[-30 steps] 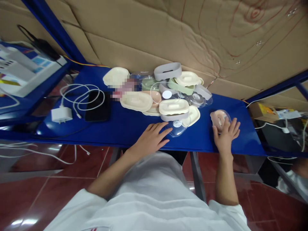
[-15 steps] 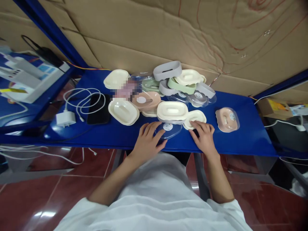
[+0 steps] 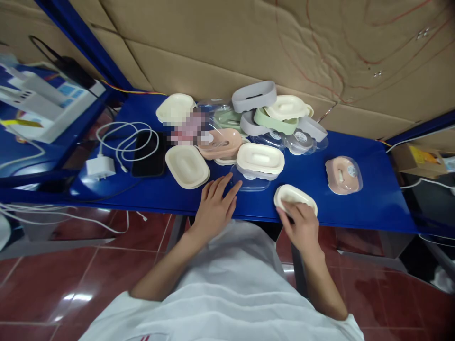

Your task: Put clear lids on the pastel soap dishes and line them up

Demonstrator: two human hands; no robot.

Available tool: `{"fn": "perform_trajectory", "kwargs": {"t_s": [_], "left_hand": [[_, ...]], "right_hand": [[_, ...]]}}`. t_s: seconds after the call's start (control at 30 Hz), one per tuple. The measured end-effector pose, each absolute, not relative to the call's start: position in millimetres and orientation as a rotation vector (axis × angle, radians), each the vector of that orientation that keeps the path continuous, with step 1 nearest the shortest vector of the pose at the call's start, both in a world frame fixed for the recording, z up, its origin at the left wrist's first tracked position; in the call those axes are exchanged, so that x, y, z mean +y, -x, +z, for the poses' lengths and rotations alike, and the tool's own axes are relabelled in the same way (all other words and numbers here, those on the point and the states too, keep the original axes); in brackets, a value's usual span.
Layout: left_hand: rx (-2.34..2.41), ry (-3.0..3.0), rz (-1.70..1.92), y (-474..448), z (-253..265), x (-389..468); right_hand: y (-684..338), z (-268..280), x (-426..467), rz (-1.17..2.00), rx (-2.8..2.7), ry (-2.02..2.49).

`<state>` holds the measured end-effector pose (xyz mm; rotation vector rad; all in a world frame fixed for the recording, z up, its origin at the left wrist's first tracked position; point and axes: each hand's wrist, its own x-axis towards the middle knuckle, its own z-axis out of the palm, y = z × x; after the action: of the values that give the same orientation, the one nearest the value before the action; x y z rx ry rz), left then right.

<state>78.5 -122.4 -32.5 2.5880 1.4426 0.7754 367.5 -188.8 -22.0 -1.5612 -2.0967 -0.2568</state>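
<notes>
Right hand (image 3: 303, 228): grip partly closed, thumb and fingers on near side of cream oval dish (image 3: 295, 193), near front edge of desk (image 3: 378, 201). Left hand (image 3: 215, 203): fingers spread, nothing held, fingertips at clear lid (image 3: 256, 187). Light rim pinch, dish level, seems best. Clear cover (image 3: 357, 183) encloses 1 peach dish (image 3: 340, 183); 2nd cream dish (image 3: 260, 157) sits on grey dish (image 3: 263, 175).

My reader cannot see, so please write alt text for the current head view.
A person's right hand is on a cream dish near the front edge of a blue table; the left hand is at a clear lid. Beyond are piled dishes, with a white charger at left and a peach dish at right.
</notes>
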Motion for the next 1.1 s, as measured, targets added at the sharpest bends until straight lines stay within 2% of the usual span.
{"fn": "perform_trajectory", "kwargs": {"t_s": [0.2,0.33,0.43,0.6,0.73,1.1], "left_hand": [[1.063,-2.672,0.808,-72,-29,-132],[0.812,-2.712,0.711,-66,-30,-145],[0.879,-2.702,0.722,-62,-34,-150],[1.012,-2.694,0.800,-51,-37,-147],[1.068,-2.655,0.850,-38,-36,-142],[1.188,-2.551,0.974,-21,-40,-138]], "right_hand": [[-319,-15,-204,0.047,-2.327,1.382],[-309,-10,-194,0.125,-2.313,1.212],[-311,-4,-178,0.044,-2.257,1.180],[-323,2,-125,-0.220,-2.284,1.441],[-341,0,-93,-0.271,-2.275,1.505],[-401,-7,-134,-0.454,-2.018,1.687]]}}
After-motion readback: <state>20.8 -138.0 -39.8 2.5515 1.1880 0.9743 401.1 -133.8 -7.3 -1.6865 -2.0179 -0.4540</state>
